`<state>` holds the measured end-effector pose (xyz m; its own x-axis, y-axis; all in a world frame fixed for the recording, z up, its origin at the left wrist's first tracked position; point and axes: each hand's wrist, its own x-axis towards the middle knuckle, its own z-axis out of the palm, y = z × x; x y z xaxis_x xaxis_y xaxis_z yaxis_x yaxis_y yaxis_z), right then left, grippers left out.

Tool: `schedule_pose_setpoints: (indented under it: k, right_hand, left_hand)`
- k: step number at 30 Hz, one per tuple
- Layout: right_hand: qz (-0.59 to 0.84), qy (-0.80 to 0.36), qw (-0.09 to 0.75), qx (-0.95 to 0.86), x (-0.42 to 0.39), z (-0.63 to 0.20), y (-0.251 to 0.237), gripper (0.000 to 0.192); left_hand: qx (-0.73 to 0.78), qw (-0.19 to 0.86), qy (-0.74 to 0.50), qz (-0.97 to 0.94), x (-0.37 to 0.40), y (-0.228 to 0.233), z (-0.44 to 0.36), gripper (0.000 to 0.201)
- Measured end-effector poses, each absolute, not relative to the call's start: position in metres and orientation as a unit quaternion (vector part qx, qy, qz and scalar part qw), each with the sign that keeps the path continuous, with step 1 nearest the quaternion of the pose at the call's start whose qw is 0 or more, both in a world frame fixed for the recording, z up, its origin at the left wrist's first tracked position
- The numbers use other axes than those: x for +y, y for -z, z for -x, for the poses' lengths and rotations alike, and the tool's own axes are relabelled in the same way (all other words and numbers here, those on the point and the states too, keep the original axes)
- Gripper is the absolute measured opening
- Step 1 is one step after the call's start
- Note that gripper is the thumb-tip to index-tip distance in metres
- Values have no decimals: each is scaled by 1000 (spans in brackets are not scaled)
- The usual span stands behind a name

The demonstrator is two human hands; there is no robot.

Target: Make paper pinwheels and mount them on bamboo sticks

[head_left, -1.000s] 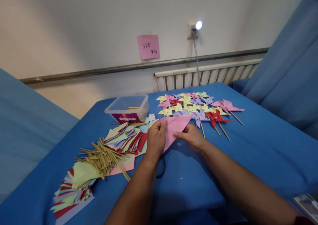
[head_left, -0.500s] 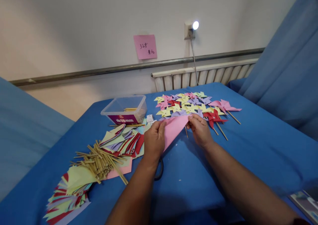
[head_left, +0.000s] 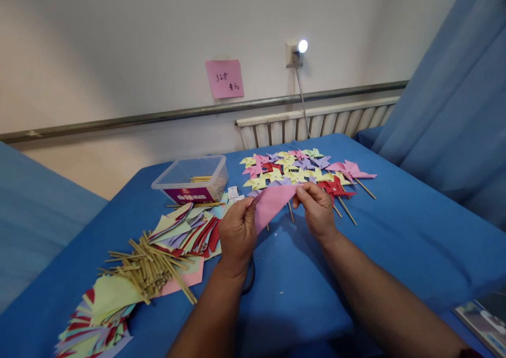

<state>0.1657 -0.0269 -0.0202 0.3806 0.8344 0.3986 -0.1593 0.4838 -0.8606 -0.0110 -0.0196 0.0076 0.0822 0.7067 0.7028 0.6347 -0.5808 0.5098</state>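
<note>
A pink paper sheet (head_left: pixel 272 202), folded into a triangle, is held just above the blue table (head_left: pixel 395 242), in front of the row of finished pinwheels (head_left: pixel 294 169). The left hand (head_left: pixel 236 231) pinches the sheet's left edge, thumb on top and fingers curled beneath. The right hand (head_left: pixel 317 207) pinches the sheet's upper right corner between thumb and fingertips. The pinwheels, in yellow, pink, purple and red, lie behind the sheet, their sticks pointing toward the person. To the left of the sheet lies a fan of cut coloured papers (head_left: pixel 190 229); farther left, a heap of wooden sticks (head_left: pixel 152 263) rests on more coloured paper. A clear plastic box (head_left: pixel 193 179) stands behind the sheet to the left, with a few sticks inside. A pink note (head_left: pixel 224 78) hangs on the wall beyond it.
</note>
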Motion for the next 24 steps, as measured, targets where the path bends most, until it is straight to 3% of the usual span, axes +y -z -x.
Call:
schedule_pose_setpoints:
  k: [11,24]
  right_hand:
    - [322,-402,754,-409,-22,-169,21,13]
    - [280,-456,747,-395,-21,-174,11,20]
  left_hand:
    - [500,189,-484,-693,-14,-15,12,31]
    - [497,219,-470,-696,-12,-15,16,32]
